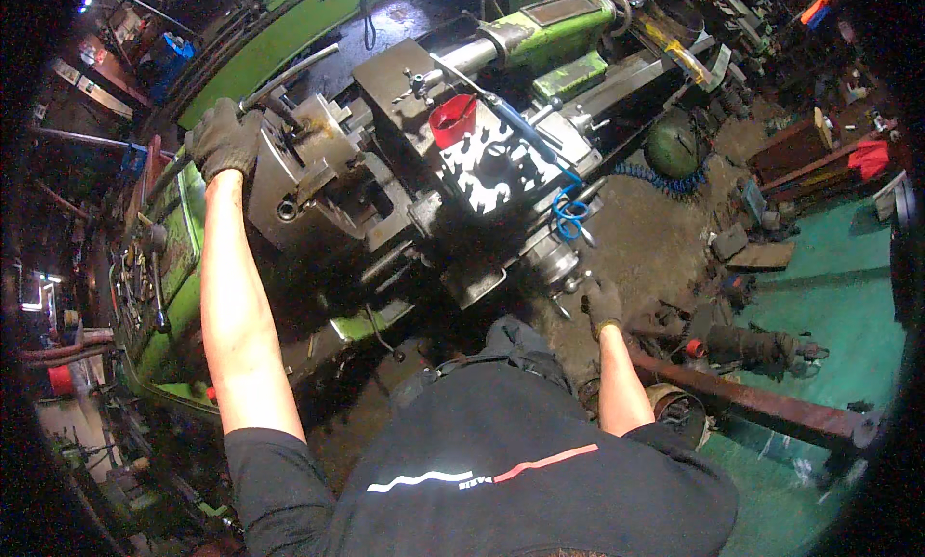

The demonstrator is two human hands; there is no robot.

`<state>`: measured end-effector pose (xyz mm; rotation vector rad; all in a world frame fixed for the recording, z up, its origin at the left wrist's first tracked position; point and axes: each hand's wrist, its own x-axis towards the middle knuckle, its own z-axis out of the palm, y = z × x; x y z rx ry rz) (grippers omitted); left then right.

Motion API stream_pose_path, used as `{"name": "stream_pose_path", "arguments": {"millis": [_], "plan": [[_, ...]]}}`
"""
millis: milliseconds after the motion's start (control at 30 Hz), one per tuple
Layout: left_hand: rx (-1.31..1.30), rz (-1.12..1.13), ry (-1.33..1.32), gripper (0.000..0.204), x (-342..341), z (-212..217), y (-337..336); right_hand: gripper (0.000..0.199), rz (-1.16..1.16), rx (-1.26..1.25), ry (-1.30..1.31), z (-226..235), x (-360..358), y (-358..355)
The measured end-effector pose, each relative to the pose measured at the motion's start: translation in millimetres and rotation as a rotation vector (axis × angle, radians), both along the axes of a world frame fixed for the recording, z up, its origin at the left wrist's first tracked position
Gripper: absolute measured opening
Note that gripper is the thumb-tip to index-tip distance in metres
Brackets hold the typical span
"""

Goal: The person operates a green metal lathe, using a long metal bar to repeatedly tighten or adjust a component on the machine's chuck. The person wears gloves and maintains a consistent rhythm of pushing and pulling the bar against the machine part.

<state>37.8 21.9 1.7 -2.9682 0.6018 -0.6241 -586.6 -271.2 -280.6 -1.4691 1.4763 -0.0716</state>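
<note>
Left hand: left hand (pixel 224 138) in a dark work glove, arm stretched out, fingers wrapped around the near end of a long grey lever bar (pixel 289 77) above the lathe chuck (pixel 308 162).
Right hand: right hand (pixel 604 303), also gloved, low beside the carriage; fingers curled onto a small handle (pixel 568 285) at the apron's edge. How tightly it grips, cannot tell.
Lever bar: runs from the left glove up and to the right, over the chuck, toward the green machine body.
Chuck: large grey disc with stepped jaws, mounted on the green lathe headstock (pixel 169 268), just right of the left hand.
Carriage: dark tool block (pixel 496 167) sits mid-frame, right of the chuck; a red cup (pixel 452 120) rests on top of it.
Hose: blue coiled hose (pixel 568 215) hangs off the tool block, just above the right hand.
Floor: rusty steel beam (pixel 752 403) lies on the floor to the right of the right forearm; green floor patch (pixel 829 297) beyond it.
</note>
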Motion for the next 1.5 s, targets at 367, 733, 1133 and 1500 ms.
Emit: {"name": "stream_pose_path", "arguments": {"millis": [367,733,1133,1500], "plan": [[0.041,-0.073,-0.069,0.042,32.5,-15.8,23.7,0.045,0.085,-0.045,-0.101,-162.2,34.0,-160.0],[0.009,0.018,0.153,0.048,-3.6,10.6,-0.7,0.044,0.447,-0.606,0.459,-153.4,63.4,-196.2],[-0.033,0.125,0.173,0.047,-20.0,17.3,-17.7,0.034,0.797,-0.21,0.269,-335.2,35.7,-280.3],[0.077,-0.058,0.068,0.04,-13.0,7.3,14.4,0.027,0.414,0.002,-0.241,-257.7,-4.2,-269.8]]}}
